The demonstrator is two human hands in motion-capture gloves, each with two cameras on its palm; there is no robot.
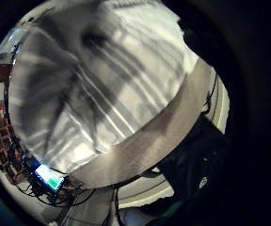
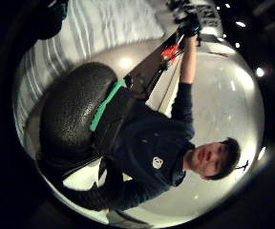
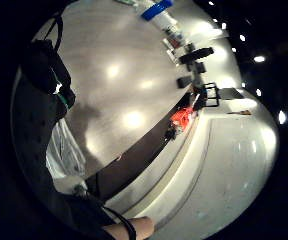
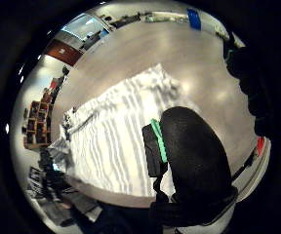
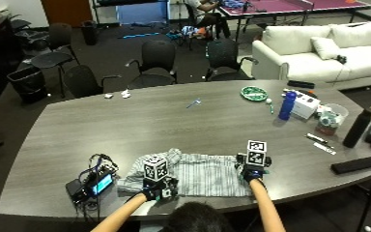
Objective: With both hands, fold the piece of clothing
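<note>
Nearest the person's edge of the table (image 5: 76, 140), the left hand (image 5: 154, 194) sits at the striped garment's (image 5: 201, 180) near-left corner; the right hand (image 5: 253, 172) sits at its right edge, at three o'clock. Fingers of both are hidden, so whether either grips the cloth cannot be told. The garment lies flat between them, long axis running nine to three, bunched at its left end. Both hands are equally close. Any fold would likely travel toward twelve o'clock. Farther off stand a blue bottle (image 5: 288, 105) and a black bottle (image 5: 356, 127).
</note>
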